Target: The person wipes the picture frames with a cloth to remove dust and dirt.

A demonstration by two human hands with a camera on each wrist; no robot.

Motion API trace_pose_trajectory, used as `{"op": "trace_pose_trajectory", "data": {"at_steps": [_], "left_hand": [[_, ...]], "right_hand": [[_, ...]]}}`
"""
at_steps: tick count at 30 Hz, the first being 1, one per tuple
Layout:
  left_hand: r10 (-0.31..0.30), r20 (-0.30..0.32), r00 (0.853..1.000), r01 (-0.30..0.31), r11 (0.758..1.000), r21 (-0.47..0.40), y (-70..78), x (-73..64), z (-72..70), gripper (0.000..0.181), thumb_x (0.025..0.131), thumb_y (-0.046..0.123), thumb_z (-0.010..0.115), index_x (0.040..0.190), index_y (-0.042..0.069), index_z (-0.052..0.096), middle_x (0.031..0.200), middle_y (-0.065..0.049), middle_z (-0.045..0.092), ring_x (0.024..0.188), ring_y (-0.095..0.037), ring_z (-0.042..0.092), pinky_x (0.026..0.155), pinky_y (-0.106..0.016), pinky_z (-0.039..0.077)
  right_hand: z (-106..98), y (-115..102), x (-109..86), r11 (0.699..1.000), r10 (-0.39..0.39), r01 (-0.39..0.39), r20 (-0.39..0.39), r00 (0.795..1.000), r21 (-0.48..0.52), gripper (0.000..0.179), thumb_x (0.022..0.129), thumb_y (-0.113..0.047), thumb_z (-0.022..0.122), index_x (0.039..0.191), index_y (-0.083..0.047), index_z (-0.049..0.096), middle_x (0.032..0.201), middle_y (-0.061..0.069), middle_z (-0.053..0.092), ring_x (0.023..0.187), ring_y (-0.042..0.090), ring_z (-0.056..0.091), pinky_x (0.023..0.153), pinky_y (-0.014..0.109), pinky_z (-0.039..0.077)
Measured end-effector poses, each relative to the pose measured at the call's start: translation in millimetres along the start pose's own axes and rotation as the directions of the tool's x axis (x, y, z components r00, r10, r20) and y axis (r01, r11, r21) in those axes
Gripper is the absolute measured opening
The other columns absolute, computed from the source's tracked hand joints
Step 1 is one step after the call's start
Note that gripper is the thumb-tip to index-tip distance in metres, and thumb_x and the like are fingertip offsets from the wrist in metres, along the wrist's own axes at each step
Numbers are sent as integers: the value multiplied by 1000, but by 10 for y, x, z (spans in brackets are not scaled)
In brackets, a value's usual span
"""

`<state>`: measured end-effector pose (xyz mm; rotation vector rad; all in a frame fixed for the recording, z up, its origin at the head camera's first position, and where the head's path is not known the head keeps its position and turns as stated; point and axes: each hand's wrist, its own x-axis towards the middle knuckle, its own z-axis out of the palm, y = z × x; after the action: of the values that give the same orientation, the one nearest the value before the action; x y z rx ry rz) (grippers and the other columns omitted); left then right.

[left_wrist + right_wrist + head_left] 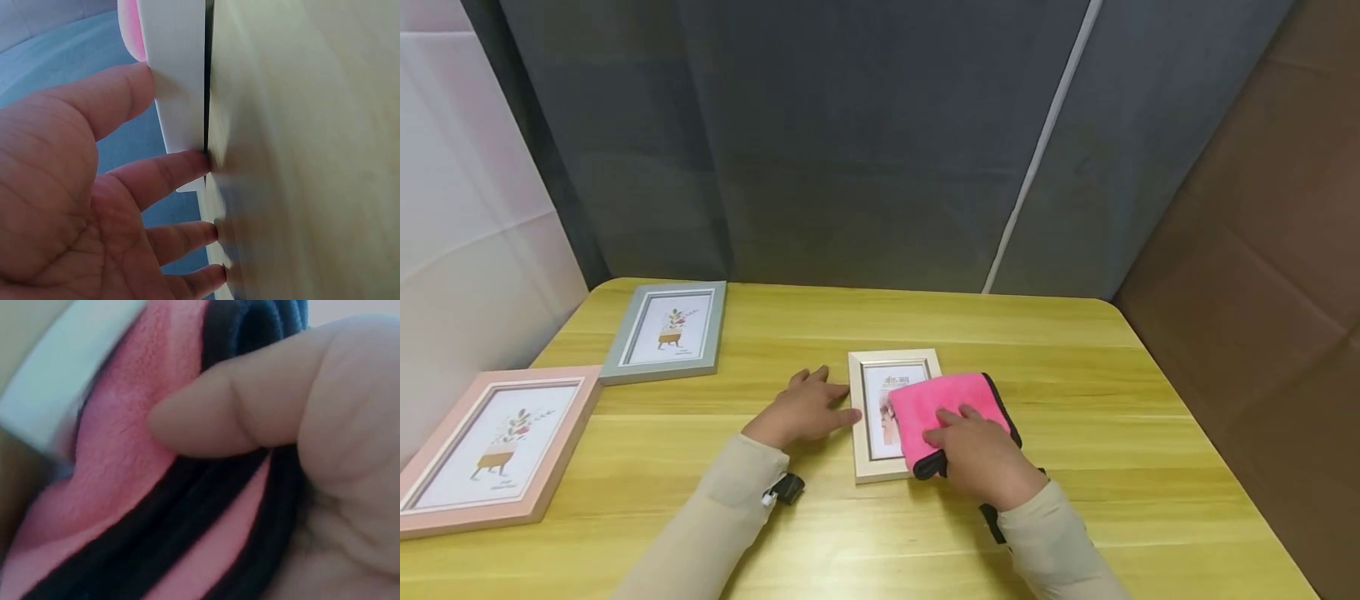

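A small cream picture frame (895,479) lies face up on the table, its lower right part covered by a folded pink cloth (947,404) with black edging. My right hand (988,458) holds this cloth against the frame, fingers spread over its top. Up close in the right wrist view, the thumb (206,419) presses on the cloth's folded layers. My left hand (805,408) stays at the frame's left side, fingers fairly straight. Its thumb (119,97) touches the frame's edge, while the index finger (169,175) reaches the side near the tabletop.
A grey-blue picture frame (722,329) lies at the table's back left. In front of it, a larger pink picture frame (561,450) lies at the left edge. Dark curtain (850,150) hangs behind the wooden table (1112,500), with a brown curtain (1262,275) on the right.
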<state>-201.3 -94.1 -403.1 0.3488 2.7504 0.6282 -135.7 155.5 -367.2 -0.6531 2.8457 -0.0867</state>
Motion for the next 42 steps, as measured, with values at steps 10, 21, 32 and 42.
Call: {"op": "trace_pose_trajectory", "data": {"at_steps": [10,21,32,42], "left_hand": [[-7,-5,1000,7,1000,11,5,10,7,58,96,44,61,141,9,57,157,-27,27,142,-54,18,107,-70,25],[12,-10,1000,-13,1000,-7,30,-15,-19,62,96,47,60,144,8,53,156,-29,27,142,-55,18,108,-69,24],[19,-19,1000,-18,1000,17,3,-6,-5,58,96,43,62,142,8,56,154,-30,29,140,-57,21,106,-70,26],[11,-4,1000,-11,1000,-23,-6,-37,-14,62,96,47,60,144,8,53,156,-29,26,142,-54,17,109,-69,22]], "right_hand": [[90,-286,31,951,-300,299,3,954,75,66,80,8,58,139,-21,60,145,15,52,134,40,45,111,47,35],[-62,-5,-16,998,-40,40,11,999,57,41,86,0,68,122,-19,73,140,8,57,135,39,43,106,50,41],[7,-215,-1,913,-367,352,40,929,205,56,86,11,51,133,-17,66,146,5,51,138,30,42,114,40,31],[-52,-45,-39,995,-79,80,-16,997,52,34,87,0,66,115,-16,76,130,9,65,128,35,52,105,46,42]]}}
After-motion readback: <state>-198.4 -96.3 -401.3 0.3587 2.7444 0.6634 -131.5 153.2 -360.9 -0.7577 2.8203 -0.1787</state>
